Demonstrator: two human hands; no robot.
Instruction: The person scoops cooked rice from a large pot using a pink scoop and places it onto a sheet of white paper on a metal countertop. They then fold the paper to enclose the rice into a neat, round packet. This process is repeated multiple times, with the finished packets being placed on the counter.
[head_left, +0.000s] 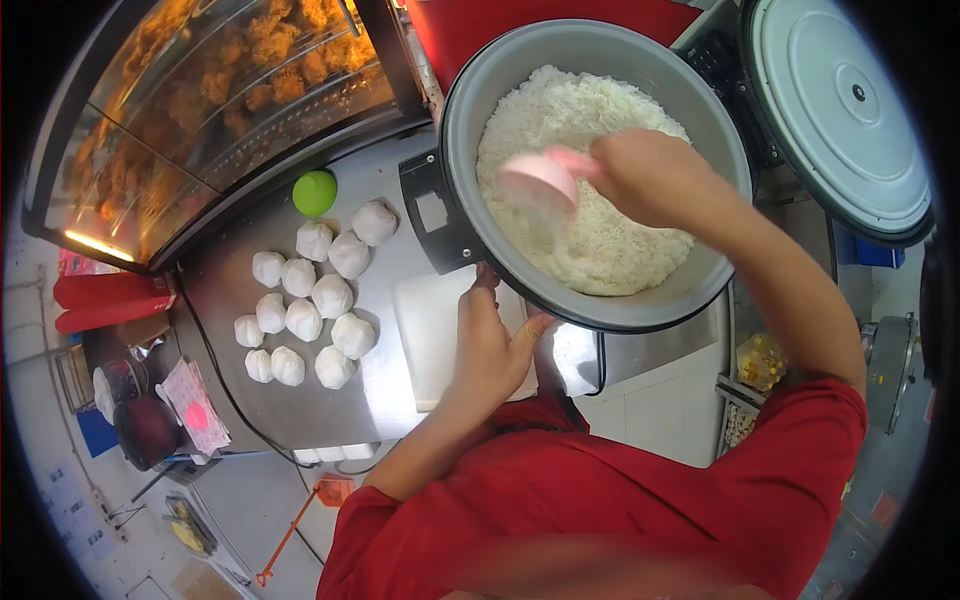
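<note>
My right hand (649, 176) holds a pink scoop (541, 180) by its handle, over the cooked white rice (592, 105) in a large rice cooker (720, 142). The scoop is blurred and its contents cannot be made out. My left hand (487, 345) is beside the cooker's lower left side, above a stack of white paper sheets (424, 322); its fingertips are partly hidden under the cooker's rim. Several white paper-wrapped balls (332, 295) stand on the steel counter (300, 416), and a green bowl (315, 193) lies behind them.
A lit glass display case (142, 202) with fried chicken pieces stands at the upper left. The cooker's lid (840, 97) is raised at the right. A black cable (214, 360) crosses the counter's left part. Pink patterned paper (193, 405) is at the left.
</note>
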